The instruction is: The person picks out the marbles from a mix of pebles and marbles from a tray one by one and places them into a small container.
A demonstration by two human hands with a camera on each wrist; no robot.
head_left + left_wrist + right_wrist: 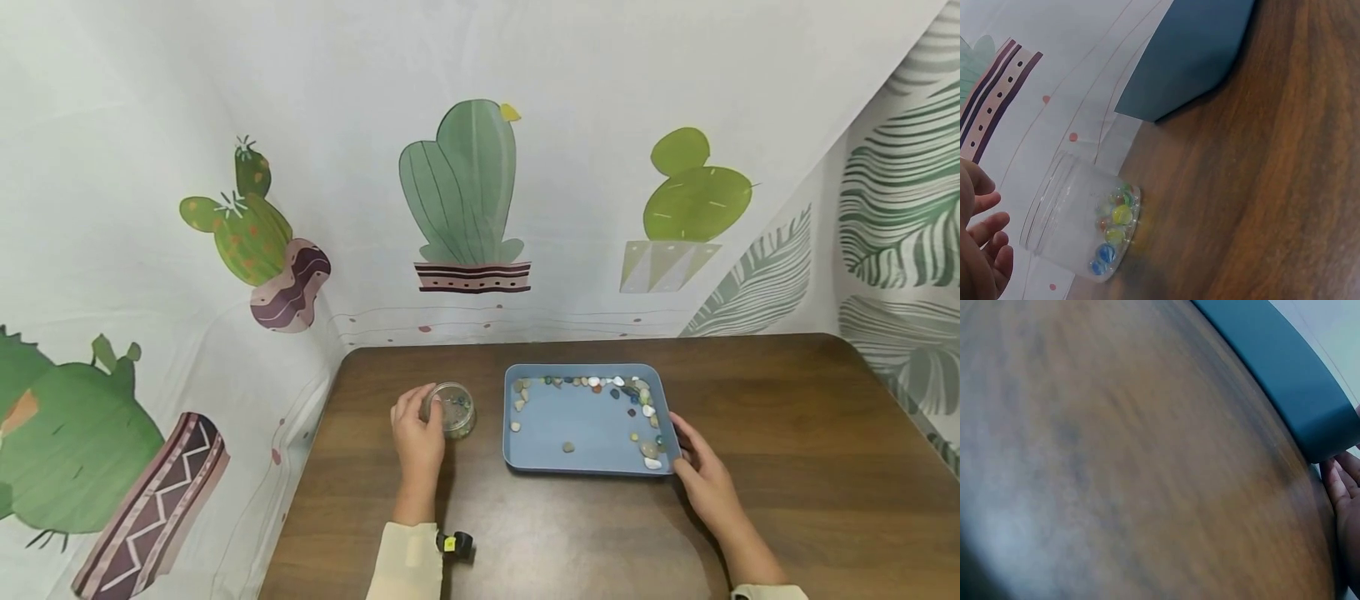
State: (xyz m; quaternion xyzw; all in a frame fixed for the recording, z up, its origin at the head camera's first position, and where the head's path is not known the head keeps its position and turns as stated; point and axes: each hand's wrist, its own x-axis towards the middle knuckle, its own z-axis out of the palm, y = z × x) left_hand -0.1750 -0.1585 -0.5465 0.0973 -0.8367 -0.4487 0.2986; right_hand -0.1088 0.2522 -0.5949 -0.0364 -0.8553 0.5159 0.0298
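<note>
A clear round jar stands on the table, with several glass marbles at its bottom. My left hand is beside the jar's left side; in the left wrist view its loosely bent fingers appear apart from the wall. To the right lies a shallow blue tray. Small pebbles and marbles line its far and right sides, and a lone pebble sits near its front. My right hand holds the tray's near right corner, thumb at the front and fingers along the side, partly hidden.
The brown wooden table meets a white cloth printed with cacti at the back and left. A black wrist strap device sits at my left sleeve. The tray's wall rises near the jar.
</note>
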